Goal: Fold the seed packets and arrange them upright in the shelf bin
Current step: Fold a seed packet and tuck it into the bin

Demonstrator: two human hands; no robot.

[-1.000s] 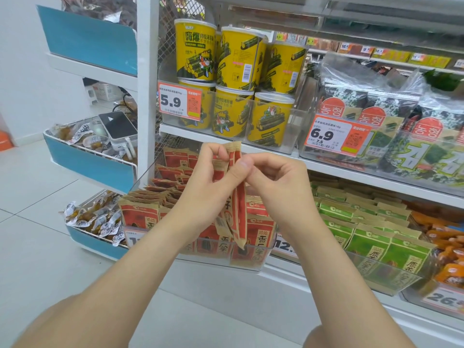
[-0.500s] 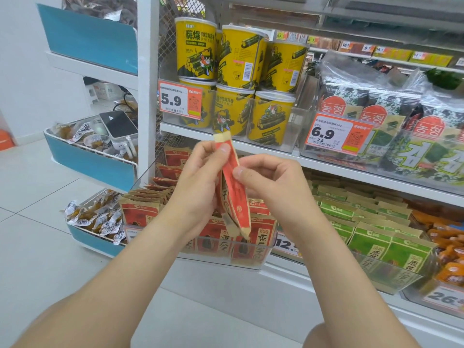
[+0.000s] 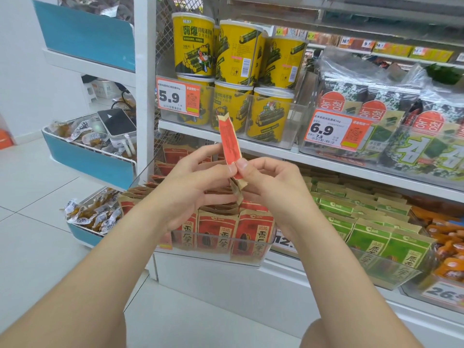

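A red and tan seed packet [image 3: 229, 144], seen edge-on and standing nearly upright, is held in front of the shelf. My right hand [image 3: 271, 187] pinches its lower part between thumb and forefinger. My left hand [image 3: 193, 187] holds it from the left side, fingers curled toward the packet's lower end. Below the hands, a clear plastic shelf bin [image 3: 251, 254] holds several red seed packets [image 3: 217, 233] standing upright in rows.
Green packets [image 3: 371, 232] fill the bin to the right. Yellow canisters [image 3: 233, 51] and seaweed bags [image 3: 376, 116] sit on the shelf above. Blue-fronted baskets [image 3: 90, 159] with wrapped snacks hang at the left. White floor tiles lie below.
The packet has been turned and raised, so its top now sticks well above both hands. The right thumb slid down to its lower part.
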